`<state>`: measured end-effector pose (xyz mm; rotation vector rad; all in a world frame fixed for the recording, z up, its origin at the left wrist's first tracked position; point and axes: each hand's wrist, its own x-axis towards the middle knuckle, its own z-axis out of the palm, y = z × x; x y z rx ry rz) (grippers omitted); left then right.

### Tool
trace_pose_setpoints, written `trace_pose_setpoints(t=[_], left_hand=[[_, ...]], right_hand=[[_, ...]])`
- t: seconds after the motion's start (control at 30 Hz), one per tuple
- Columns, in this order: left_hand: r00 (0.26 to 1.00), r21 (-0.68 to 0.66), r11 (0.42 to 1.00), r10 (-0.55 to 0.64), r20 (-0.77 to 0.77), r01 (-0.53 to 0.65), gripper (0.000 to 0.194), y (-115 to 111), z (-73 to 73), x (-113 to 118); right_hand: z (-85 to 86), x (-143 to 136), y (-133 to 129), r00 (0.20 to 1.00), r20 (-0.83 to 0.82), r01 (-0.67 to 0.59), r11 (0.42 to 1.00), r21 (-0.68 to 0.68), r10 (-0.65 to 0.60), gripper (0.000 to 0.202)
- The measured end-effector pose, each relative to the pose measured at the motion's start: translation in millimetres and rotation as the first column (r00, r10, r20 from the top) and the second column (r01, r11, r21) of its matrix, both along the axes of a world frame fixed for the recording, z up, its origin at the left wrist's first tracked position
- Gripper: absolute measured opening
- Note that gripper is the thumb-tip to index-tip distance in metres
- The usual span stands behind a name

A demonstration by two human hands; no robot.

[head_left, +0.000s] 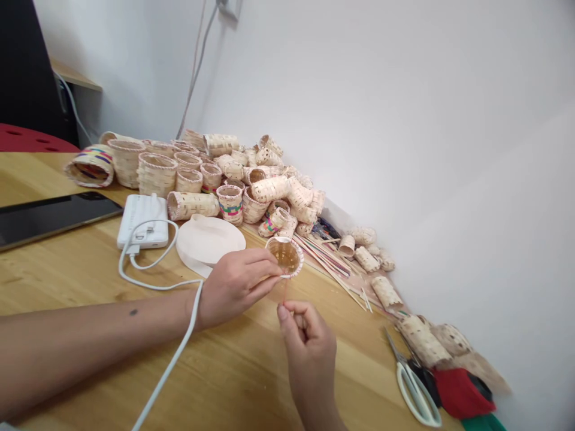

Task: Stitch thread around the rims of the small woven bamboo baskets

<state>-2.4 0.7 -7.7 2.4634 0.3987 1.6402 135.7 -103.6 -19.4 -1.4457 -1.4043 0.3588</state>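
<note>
Over the wooden table (242, 383), the left hand (240, 284) had its fingers closed on the rim of a small woven basket (286, 257), while the right hand (308, 341) pinched a thin reddish thread (284, 291) just below it

Smooth wood with a soft sheen is seen on the bench (242, 377). The baskets (157, 173) are woven from matt, rough strips that look like split bamboo. White plastic is shown by the power bank (142, 224), glossy black by the tablet's screen (54, 215), metal by the scissors' blades (393, 346).
</note>
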Motion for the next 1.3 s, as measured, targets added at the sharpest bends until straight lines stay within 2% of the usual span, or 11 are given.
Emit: trace_pose_setpoints(t=[0.1,0.2,0.53,0.77,0.83,0.9,0.97,1.03,1.1,1.17,1.3], left_hand=[[1.000,-0.032,0.999,0.010,0.003,-0.010,0.015,1.0,1.6,-0.1],[1.000,-0.059,0.998,0.016,-0.001,-0.016,0.017,1.5,2.1,-0.2],[0.999,-0.186,0.983,-0.014,-0.038,0.007,0.018,-1.7,4.8,-1.3],[0.996,-0.266,0.962,-0.074,-0.058,0.056,0.014,2.4,3.7,0.5],[0.993,-0.331,0.940,-0.107,-0.056,0.082,0.015,4.4,4.6,0.4],[0.986,-0.402,0.908,-0.154,-0.070,0.113,0.022,4.4,5.5,0.0],[0.972,-0.425,0.892,-0.212,-0.096,0.153,0.026,1.7,5.8,-0.2],[0.955,-0.408,0.892,-0.268,-0.126,0.196,0.028,-3.2,5.5,0.0],[0.943,-0.390,0.894,-0.298,-0.148,0.221,0.029,-8.7,4.9,0.4],[0.935,-0.389,0.891,-0.315,-0.161,0.233,0.030,-13.3,4.6,0.8],[0.919,-0.399,0.877,-0.357,-0.169,0.268,0.033,-15.7,4.9,-0.3]], right_hand=[[0.2,-4.6,-6.7,0.933,0.359,-0.068,0.978,0.195,-0.006,0.010],[-1.2,-9.1,-11.2,0.862,0.505,-0.179,0.955,0.235,0.037,0.011],[-1.6,-7.2,-12.3,0.817,0.524,-0.303,0.952,0.036,0.240,0.013],[15.6,3.6,-15.2,0.757,0.577,-0.355,0.934,-0.032,0.307,0.015],[25.5,16.5,-14.4,0.803,0.545,-0.308,0.951,0.033,0.241,0.013],[35.3,32.1,-12.0,0.897,0.441,-0.114,0.984,0.138,0.042,0.012],[42.5,45.6,-9.6,0.933,0.299,0.137,0.965,0.223,-0.202,0.015],[45.2,52.4,-8.5,0.918,0.241,0.249,0.931,0.267,-0.315,0.021],[43.6,51.9,-8.6,0.904,0.320,0.187,0.936,0.300,-0.283,0.018],[40.1,47.5,-8.7,0.872,0.463,0.025,0.957,0.289,-0.162,0.012],[36.7,44.0,-6.3,0.805,0.581,-0.226,0.967,0.119,0.117,0.011]])
